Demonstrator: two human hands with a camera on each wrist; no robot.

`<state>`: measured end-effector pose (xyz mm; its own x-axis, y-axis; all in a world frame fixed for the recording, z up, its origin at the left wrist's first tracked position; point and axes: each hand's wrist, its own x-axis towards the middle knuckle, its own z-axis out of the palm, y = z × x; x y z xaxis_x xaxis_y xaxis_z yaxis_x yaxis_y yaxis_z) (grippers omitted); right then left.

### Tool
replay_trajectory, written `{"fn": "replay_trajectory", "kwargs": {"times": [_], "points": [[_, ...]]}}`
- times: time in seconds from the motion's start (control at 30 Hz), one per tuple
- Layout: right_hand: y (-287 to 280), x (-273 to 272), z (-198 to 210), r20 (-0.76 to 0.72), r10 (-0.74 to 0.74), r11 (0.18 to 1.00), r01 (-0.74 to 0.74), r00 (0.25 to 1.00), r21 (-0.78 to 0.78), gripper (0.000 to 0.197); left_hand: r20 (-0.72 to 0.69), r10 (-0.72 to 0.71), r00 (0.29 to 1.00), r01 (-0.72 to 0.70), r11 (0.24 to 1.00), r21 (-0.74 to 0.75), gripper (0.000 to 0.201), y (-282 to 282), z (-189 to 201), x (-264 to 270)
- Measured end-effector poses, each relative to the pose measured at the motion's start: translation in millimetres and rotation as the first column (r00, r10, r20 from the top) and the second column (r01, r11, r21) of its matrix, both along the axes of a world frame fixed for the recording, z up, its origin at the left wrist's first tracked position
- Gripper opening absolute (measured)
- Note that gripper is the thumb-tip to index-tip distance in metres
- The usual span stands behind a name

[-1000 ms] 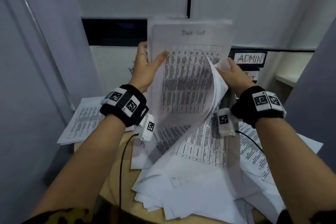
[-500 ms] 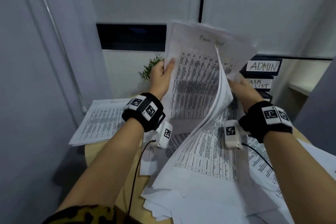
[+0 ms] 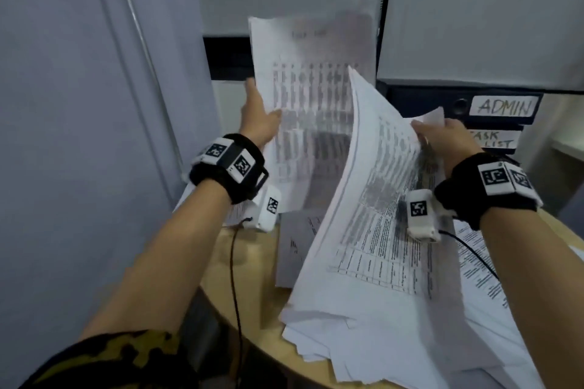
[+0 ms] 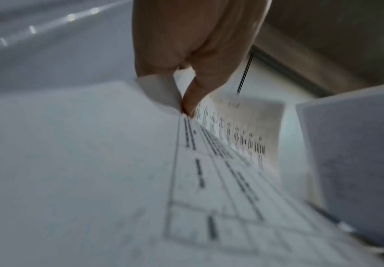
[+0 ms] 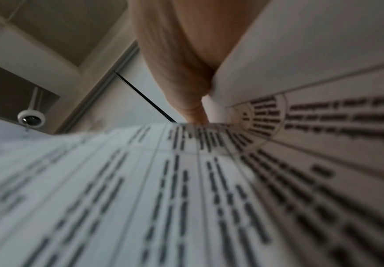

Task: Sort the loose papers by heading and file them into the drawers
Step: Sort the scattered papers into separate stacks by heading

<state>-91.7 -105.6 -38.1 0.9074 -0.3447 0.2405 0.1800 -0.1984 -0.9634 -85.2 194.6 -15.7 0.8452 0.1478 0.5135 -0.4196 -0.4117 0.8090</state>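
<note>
While a big heap of unsorted papers sprawls across the table, the right hand grips a curling bundle. Beyond, the left hand pinches one raised sheet, and the labelled drawers wait — filing looks barely begun.

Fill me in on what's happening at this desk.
A person is sorting printed papers. The left hand pinches one sheet and holds it up and apart, while the right hand holds up the curled top of the stack whose lower end rests on the wooden table. More loose sheets lie spread there. Behind stand dark drawers labelled ADMIN and TASK LIST; nothing is being filed yet.
</note>
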Motion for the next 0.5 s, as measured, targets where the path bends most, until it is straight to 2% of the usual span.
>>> {"fn": "replay_trajectory", "kwargs": {"times": [0.07,0.13,0.23,0.27,0.33,0.37,0.43,0.47,0.5], "points": [[2,3,-9,-0.095,-0.013,1.000,0.010,0.995,-0.028,0.024,-0.099,0.062,0.993,-0.049,0.991,0.128,0.061,35,-15,-1],[0,8,-24,-0.219,-0.048,0.992,0.022,0.975,-0.121,0.033,-0.203,0.115,0.972,-0.071,0.975,0.211,0.066,60,-33,-3],[-5,18,-44,-0.318,-0.082,0.978,0.015,0.945,-0.210,0.025,-0.411,0.238,0.880,-0.069,0.920,0.385,0.073,80,-52,-10],[-6,22,-49,-0.353,-0.097,0.971,0.010,0.931,-0.240,0.031,-0.449,0.328,0.831,-0.060,0.856,0.514,0.072,83,-56,-14],[-3,20,-53,-0.432,-0.120,0.961,-0.005,0.894,-0.277,0.050,-0.459,0.500,0.734,0.056,0.629,0.775,0.077,89,-67,-21],[-4,19,-55,-0.459,-0.120,0.955,-0.024,0.880,-0.296,0.055,-0.441,0.546,0.712,0.119,0.526,0.842,0.084,92,-72,-22],[-6,17,-61,-0.492,-0.109,0.935,-0.079,0.864,-0.347,0.060,-0.388,0.589,0.708,0.195,0.365,0.910,0.096,98,-82,-23],[-9,17,-63,-0.507,-0.098,0.926,-0.108,0.857,-0.362,0.061,-0.347,0.600,0.721,0.196,0.304,0.932,0.096,99,-84,-24],[-12,18,-65,-0.504,-0.090,0.921,-0.121,0.859,-0.370,0.054,-0.328,0.607,0.724,0.186,0.287,0.940,0.093,102,-88,-23]]}}
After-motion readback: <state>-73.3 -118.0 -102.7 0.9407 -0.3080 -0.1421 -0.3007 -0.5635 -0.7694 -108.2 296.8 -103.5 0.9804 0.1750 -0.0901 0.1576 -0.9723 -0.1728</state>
